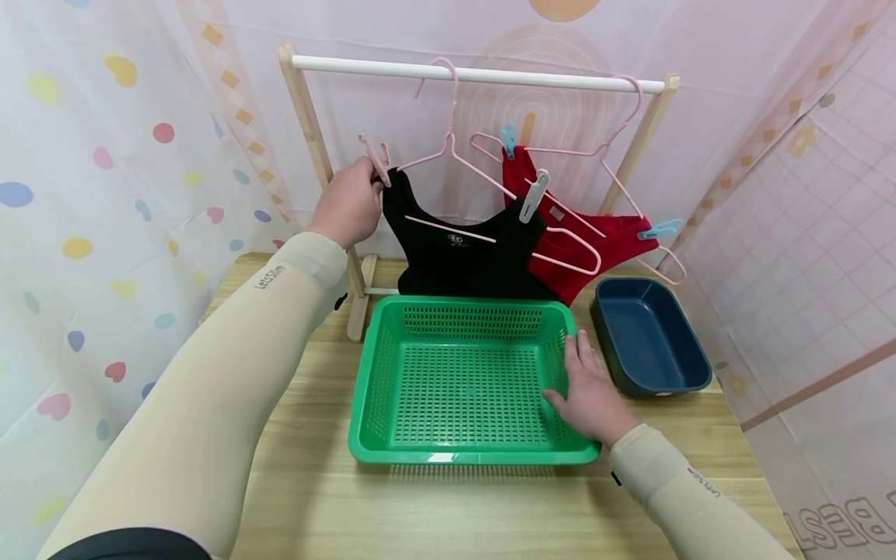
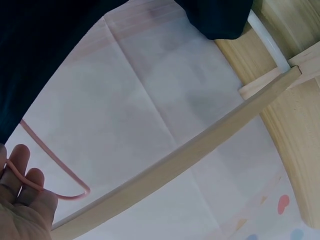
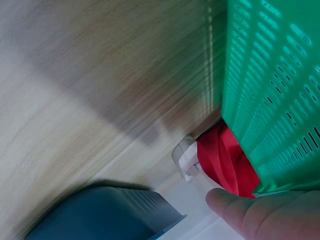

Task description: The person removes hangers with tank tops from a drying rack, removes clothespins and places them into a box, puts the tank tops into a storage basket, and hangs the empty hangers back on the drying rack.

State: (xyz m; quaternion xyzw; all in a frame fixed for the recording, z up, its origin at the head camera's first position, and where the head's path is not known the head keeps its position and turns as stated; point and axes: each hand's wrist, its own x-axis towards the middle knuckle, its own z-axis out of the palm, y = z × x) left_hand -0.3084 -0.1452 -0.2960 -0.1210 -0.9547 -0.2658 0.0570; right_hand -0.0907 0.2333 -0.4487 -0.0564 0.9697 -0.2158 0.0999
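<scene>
My left hand (image 1: 350, 204) grips the left end of a pink hanger (image 2: 50, 152), its fingers curled round the wire. A black top (image 1: 455, 257) hangs on this hanger, and a pink clothespin (image 1: 376, 161) stands at its left strap, right by my fingertips. On the other strap sits a white clothespin (image 1: 534, 196). My right hand (image 1: 591, 393) rests with straight fingers on the right rim of a green basket (image 1: 476, 457), thumb toward the inside. The basket holds nothing and overlaps the top's lower edge in the head view.
A white rail (image 1: 532, 75) on wooden posts carries both hangers. Right of the black top, a red top (image 1: 609, 233) hangs from a second pink hanger with blue clothespins (image 1: 661, 229). A dark blue basin (image 1: 651, 334) stands at the right on the wooden table (image 1: 462, 513).
</scene>
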